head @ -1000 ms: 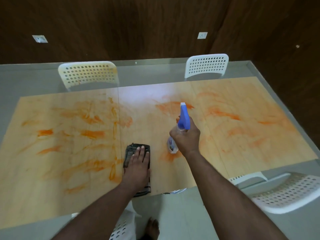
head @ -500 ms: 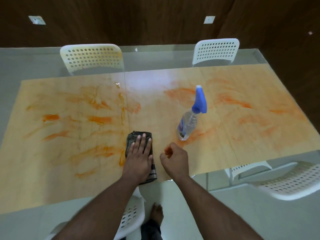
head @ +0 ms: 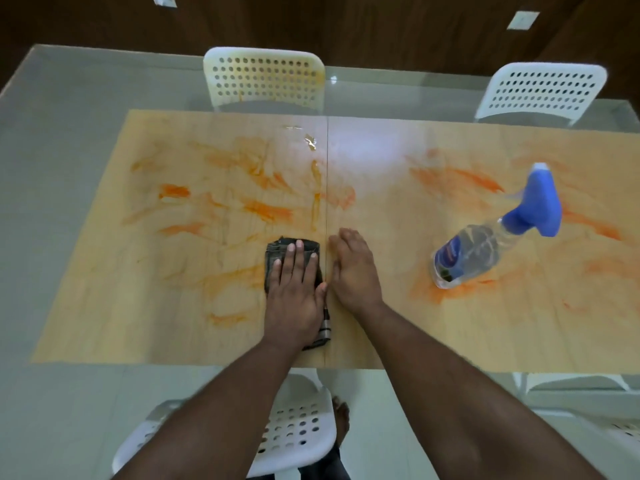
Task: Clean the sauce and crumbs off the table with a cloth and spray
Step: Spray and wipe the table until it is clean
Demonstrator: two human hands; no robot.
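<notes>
My left hand (head: 294, 289) lies flat, fingers straight, on a dark folded cloth (head: 277, 251) near the table's front edge. Right beside it, my right hand (head: 353, 268) rests on the wood with relaxed fingers and holds nothing. A clear spray bottle (head: 471, 252) with a blue trigger head stands on the table to the right, apart from both hands. Orange sauce smears (head: 266, 211) streak the light wooden table (head: 104, 306) on both halves, and a small glossy blob (head: 310, 142) sits near the far middle.
Two white perforated chairs (head: 263, 79) (head: 542, 91) stand at the far side. Another white chair (head: 298, 431) is under me at the near edge, with a bare foot beside it. A further chair shows at the lower right. Grey floor surrounds the table.
My right hand set the spray bottle down on the table, let go and moved left to rest beside the cloth. My left hand stayed flat on the cloth. The view shifted.
</notes>
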